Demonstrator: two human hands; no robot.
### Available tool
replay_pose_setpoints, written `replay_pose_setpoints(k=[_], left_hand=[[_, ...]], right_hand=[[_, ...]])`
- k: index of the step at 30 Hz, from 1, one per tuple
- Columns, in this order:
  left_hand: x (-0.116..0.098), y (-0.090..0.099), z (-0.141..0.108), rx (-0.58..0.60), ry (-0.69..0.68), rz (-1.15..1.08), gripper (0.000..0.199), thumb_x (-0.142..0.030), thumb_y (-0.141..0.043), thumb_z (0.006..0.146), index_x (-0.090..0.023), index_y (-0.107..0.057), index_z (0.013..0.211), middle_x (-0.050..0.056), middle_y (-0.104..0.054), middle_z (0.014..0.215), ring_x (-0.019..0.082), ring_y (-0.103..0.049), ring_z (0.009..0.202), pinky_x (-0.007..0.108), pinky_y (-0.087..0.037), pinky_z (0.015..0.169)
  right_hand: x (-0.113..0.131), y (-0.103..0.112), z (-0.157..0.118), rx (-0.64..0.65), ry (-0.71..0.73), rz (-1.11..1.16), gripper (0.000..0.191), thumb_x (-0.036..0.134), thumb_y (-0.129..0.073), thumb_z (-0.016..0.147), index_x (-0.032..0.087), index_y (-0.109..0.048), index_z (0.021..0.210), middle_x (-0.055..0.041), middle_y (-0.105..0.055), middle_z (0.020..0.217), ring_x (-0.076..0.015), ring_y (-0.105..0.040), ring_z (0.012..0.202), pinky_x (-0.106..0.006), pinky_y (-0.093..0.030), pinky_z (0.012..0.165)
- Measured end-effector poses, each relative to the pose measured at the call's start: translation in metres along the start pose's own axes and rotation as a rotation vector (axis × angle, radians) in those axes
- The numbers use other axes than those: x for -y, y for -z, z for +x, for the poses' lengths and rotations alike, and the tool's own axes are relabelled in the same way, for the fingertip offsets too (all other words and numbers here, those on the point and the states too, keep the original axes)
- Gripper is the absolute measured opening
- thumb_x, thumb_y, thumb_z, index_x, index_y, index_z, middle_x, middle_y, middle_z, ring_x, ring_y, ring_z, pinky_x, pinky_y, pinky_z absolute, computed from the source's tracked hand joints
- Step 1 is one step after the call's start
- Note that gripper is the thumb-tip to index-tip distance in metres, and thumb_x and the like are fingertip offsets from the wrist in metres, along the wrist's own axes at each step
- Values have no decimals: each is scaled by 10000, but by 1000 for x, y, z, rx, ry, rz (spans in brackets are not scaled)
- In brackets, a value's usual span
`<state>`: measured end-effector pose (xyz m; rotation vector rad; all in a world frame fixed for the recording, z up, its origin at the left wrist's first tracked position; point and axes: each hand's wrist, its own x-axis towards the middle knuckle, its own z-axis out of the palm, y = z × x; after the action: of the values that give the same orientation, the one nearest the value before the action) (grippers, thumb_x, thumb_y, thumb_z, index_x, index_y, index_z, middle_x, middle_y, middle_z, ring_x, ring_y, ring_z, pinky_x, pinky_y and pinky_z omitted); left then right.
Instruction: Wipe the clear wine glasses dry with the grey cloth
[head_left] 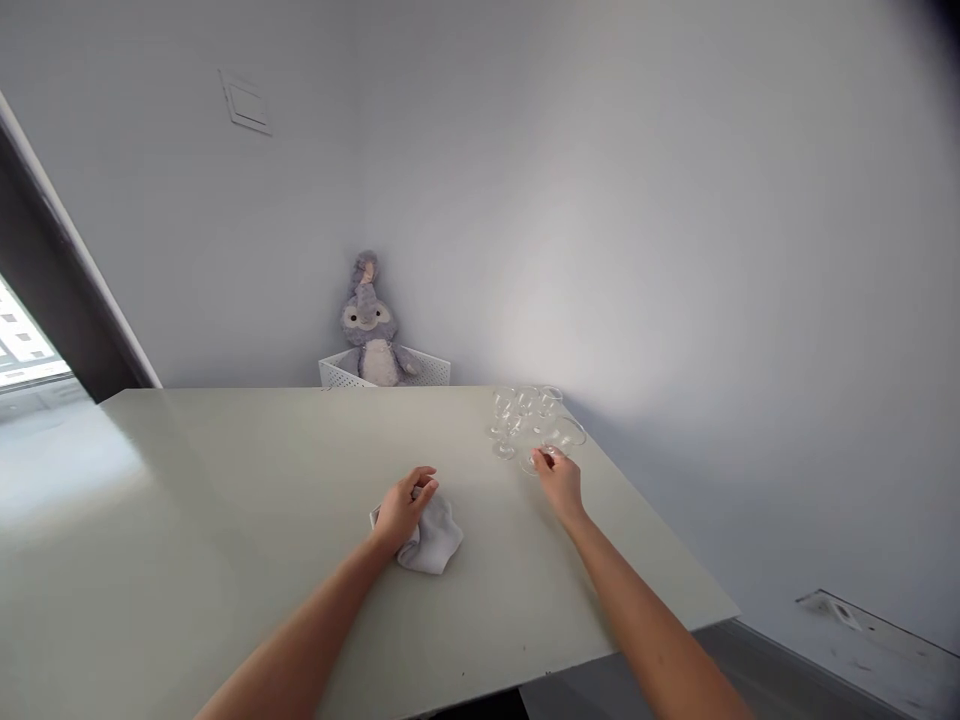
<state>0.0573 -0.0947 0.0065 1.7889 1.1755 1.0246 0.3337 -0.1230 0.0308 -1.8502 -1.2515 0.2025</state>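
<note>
Step in hand looks like grasping 1 stemmed glass w/ the R hand [561,484]; next move prob. calls for a steady, gentle pinch & clearance from the neighbours, b/c thin stems tip easily. The near glass [564,432] is at the near R side of a cluster of other glasses [527,402], by the desk's [262,480] R edge, & sits right at the R hand's fingertips, bowl just beyond them. R fingers are bent in & closed, apparently round the stem/foot; how firm is unclear, & whether the glass tilts is hard to say. The L hand [400,513], half curled w/ thumb & index slightly apart, rests on a greyish cloth [439,540], closer to the person & L of the glasses; whether it grips or just presses isn't visible.
</note>
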Motion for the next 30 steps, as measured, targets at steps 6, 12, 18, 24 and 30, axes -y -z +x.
replay_pose_setpoints(k=[6,12,18,24,30], left_hand=[[-4,3,-1,-11,38,18,255,-414,-459,761,-249,-610,885,3,-661,803,178,-590,761,272,-407,705],[-2,5,0,29,30,55,259,-405,-435,777,-245,-610,882,-1,-657,789,163,-580,735,259,-397,678],[-3,6,1,34,41,71,254,-399,-444,768,-246,-621,869,1,-657,796,168,-580,742,267,-398,689],[-4,6,0,25,37,59,248,-389,-453,758,-248,-632,855,3,-662,793,171,-584,747,262,-402,688],[-4,5,0,10,42,44,239,-384,-464,746,-246,-639,829,7,-662,773,174,-579,739,271,-399,687]], right_hand=[[-23,-12,39,23,-145,-116,262,340,-408,753,177,-602,686,-44,-659,681,-176,-579,651,-236,-384,588],[-26,-35,61,34,-224,-187,264,334,-417,759,173,-617,698,-66,-659,738,-180,-585,681,-234,-368,553],[-26,-39,68,36,-253,-236,252,327,-441,767,174,-640,791,-81,-656,767,-185,-594,733,-236,-391,596],[-29,-45,69,40,-248,-255,261,340,-439,777,166,-629,823,-88,-657,828,-181,-594,752,-234,-391,601],[-28,-39,64,58,-232,-239,225,340,-471,759,176,-606,835,-66,-651,846,-172,-587,739,-227,-372,573]])
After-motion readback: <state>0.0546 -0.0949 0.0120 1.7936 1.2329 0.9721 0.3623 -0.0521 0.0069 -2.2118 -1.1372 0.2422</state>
